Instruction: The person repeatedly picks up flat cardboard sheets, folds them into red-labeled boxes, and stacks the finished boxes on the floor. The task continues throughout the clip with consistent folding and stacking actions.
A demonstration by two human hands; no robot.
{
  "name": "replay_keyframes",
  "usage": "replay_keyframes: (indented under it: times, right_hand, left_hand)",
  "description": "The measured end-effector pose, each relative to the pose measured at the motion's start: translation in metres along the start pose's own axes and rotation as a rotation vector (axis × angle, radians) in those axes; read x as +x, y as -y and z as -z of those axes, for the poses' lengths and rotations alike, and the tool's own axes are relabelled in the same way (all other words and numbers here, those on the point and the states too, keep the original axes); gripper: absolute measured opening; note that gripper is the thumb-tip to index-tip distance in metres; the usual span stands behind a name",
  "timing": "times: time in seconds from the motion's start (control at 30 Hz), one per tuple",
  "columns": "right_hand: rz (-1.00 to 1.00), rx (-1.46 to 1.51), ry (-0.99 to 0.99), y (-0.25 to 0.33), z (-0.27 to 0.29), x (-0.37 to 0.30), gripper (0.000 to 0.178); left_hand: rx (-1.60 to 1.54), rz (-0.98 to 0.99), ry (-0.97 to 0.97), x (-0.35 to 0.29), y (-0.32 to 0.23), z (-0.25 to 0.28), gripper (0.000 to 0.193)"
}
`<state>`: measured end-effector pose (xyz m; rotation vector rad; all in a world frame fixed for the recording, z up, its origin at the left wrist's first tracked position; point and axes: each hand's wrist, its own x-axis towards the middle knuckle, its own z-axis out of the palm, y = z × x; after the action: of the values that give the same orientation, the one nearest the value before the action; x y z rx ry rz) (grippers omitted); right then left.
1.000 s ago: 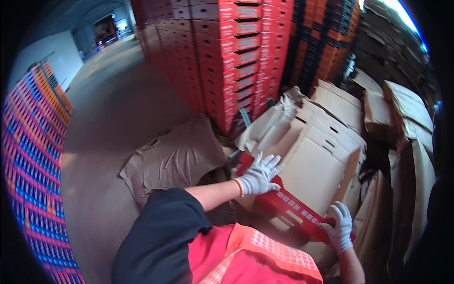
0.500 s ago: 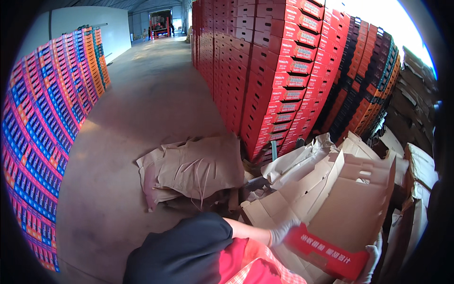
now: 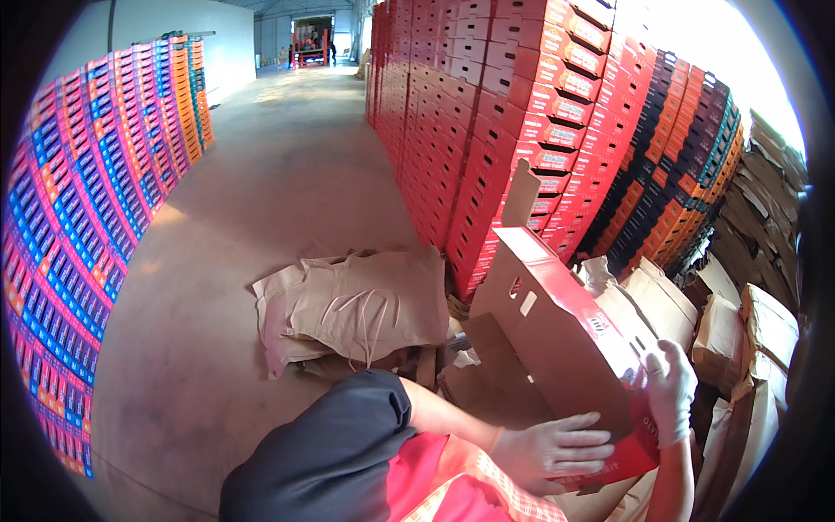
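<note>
I hold a flat red and brown cardboard box blank (image 3: 557, 322), tilted upright in front of me with its brown inside facing left. My left hand (image 3: 552, 450), in a white glove, grips its lower red edge. My right hand (image 3: 670, 387), also gloved, holds the red side further right. One flap (image 3: 519, 193) sticks up at the top.
A tall wall of stacked red boxes (image 3: 487, 113) rises just behind the blank, with darker stacks (image 3: 678, 174) to its right. Blue and red stacks (image 3: 70, 235) line the left. Brown paper sheets (image 3: 357, 304) lie on the concrete floor. Bundles of flat cardboard (image 3: 748, 322) sit at right.
I have lifted the cardboard blank off the pile and raised it upright, both hands moving up with it. My head has tilted up, showing more of the aisle.
</note>
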<state>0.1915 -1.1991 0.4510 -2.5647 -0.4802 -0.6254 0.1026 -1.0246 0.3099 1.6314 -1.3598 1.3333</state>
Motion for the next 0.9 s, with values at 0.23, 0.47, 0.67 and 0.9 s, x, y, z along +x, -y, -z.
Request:
replay_keyframes:
  times: [0.23, 0.47, 0.67, 0.9]
  right_hand:
    - [-0.229, 0.500, 0.148, -0.041, 0.006, 0.000, 0.026]
    - [-0.036, -0.020, -0.033, -0.053, 0.038, -0.021, 0.039]
    - [-0.042, 0.023, 0.044, -0.050, 0.062, -0.023, 0.011]
    - [0.377, -0.490, 0.028, -0.063, 0.033, -0.006, 0.032]
  left_hand:
    - [0.030, 0.693, 0.846, 0.121, 0.076, 0.013, 0.103]
    - [-0.070, 0.536, 0.754, 0.127, 0.095, -0.014, 0.072]
    - [-0.067, 0.425, 0.678, 0.120, 0.099, -0.012, 0.064]
    - [-0.090, 0.422, 0.616, 0.104, 0.100, -0.023, 0.070]
